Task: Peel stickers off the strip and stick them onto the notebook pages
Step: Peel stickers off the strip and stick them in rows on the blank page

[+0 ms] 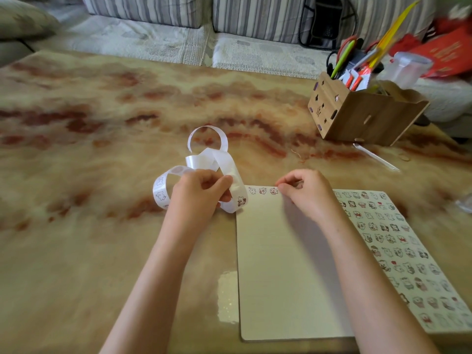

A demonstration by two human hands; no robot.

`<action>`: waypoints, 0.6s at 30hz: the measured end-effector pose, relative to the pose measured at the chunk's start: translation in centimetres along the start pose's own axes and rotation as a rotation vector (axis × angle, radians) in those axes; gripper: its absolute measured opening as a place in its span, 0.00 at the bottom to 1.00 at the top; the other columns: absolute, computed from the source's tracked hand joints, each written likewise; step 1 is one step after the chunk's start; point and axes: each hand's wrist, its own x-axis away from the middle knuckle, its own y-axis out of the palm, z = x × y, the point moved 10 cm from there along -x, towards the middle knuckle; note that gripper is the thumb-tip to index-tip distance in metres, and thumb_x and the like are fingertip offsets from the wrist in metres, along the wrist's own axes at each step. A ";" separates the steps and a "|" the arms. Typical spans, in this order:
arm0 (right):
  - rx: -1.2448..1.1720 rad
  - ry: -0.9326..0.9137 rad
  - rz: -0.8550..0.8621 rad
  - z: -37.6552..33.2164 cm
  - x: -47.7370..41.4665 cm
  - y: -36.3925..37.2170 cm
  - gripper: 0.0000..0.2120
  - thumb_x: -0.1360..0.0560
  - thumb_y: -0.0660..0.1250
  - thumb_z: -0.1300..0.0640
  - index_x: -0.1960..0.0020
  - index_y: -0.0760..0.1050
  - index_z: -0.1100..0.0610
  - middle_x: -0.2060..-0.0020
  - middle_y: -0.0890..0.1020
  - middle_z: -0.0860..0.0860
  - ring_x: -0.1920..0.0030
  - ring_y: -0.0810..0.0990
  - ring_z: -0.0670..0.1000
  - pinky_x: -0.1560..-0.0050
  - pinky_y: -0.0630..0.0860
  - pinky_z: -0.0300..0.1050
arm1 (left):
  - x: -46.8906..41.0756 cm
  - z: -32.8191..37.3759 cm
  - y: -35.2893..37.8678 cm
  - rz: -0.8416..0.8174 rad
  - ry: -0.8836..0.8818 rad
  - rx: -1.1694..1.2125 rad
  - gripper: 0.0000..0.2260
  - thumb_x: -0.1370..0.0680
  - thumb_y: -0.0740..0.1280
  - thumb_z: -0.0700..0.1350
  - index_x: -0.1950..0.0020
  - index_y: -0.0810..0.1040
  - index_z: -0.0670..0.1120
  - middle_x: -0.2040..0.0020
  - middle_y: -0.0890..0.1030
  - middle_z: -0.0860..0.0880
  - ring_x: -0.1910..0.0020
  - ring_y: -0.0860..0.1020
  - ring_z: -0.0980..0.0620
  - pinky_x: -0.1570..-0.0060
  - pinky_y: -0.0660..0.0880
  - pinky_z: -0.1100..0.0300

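Marbled table [102, 123]: your left hand [199, 192] grips the curled strip [222, 159] beside the notebook [281, 264]. Your right hand [306, 192], fingertips pinched, seems to be placing a sticker on its top row. Next, press flat, then peel another.

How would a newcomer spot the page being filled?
On the table, near right, find the open notebook. Take its left page, under the right hand. Unlike the sticker-covered right page, it carries only three stickers, along its top.
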 end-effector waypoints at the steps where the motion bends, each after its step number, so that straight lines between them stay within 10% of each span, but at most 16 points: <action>1: 0.005 -0.001 0.006 0.0 0.0 0.0 0.06 0.25 0.67 0.62 0.58 0.81 0.55 0.71 0.73 0.43 0.71 0.69 0.41 0.70 0.63 0.31 | 0.0 0.0 0.0 0.001 -0.002 0.001 0.08 0.23 0.66 0.47 0.59 0.82 0.45 0.63 0.85 0.50 0.55 0.83 0.47 0.62 0.71 0.62; 18: 0.046 -0.028 -0.028 -0.4 0.2 0.2 0.03 0.26 0.69 0.61 0.57 0.80 0.55 0.56 0.77 0.50 0.65 0.70 0.41 0.65 0.64 0.29 | 0.3 0.3 0.2 0.001 0.000 0.019 0.09 0.23 0.66 0.47 0.58 0.82 0.45 0.63 0.85 0.50 0.57 0.83 0.48 0.66 0.69 0.63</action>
